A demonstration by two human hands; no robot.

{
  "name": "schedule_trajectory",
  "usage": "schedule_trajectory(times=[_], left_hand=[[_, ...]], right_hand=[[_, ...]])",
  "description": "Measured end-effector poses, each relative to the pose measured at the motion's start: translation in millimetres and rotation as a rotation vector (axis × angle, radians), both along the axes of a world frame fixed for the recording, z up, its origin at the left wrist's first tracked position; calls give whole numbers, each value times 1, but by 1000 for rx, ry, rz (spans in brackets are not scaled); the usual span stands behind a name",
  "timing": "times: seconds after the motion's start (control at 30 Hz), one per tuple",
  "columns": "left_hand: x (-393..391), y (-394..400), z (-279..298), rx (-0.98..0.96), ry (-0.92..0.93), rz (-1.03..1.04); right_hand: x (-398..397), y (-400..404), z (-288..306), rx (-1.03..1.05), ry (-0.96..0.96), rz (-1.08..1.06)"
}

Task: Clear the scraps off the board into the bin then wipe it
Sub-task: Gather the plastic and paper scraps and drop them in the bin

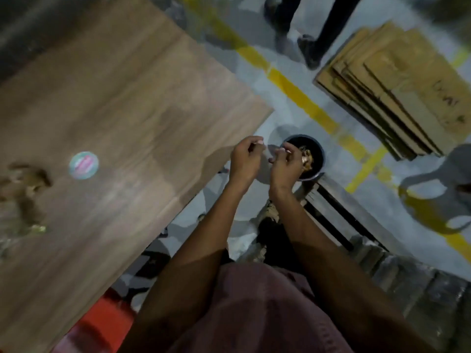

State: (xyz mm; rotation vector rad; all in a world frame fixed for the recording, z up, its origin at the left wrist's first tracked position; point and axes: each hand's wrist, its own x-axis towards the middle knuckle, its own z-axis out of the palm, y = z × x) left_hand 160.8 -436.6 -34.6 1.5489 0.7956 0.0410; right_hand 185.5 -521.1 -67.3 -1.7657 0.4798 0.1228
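One wooden board fills the left, with one blurred heap of scraps left at its near-left edge beside one round sticker. One black bin, already holding scraps, stands on the floor. Two hands, left hand and right hand, are held with fingers curled over the bin; whether anything is pinched cannot be told. Scraps are best released low, inside the rim.

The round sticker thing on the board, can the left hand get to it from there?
Probably yes. The left hand is off the board's corner near the bin, and bare wood lies between it and the round disc; nothing blocks it.
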Motion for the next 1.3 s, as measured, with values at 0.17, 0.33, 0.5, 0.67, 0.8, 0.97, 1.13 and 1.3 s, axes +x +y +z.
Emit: schedule_trajectory(times=[0.17,0.33,0.5,0.67,0.8,0.97,1.13,1.3], left_hand=[[-74,71,37,33,-66,188],[-154,142,44,107,-83,418],[-219,192,36,87,-128,802],[-264,219,28,74,-118,1073],[-292,227,26,68,-99,1275],[-340,247,16,143,-16,1387],[-391,294,19,339,98,1393],[-437,341,-2,433,299,1223]], right_hand=[[-56,55,37,17,-124,183],[-88,114,58,70,-164,371],[-114,172,69,58,-148,628],[-143,230,64,42,-120,900],[-161,263,49,48,-79,1120],[-187,301,40,9,-67,1253],[-215,337,39,-222,-108,1485],[-253,378,31,-525,-261,1644]])
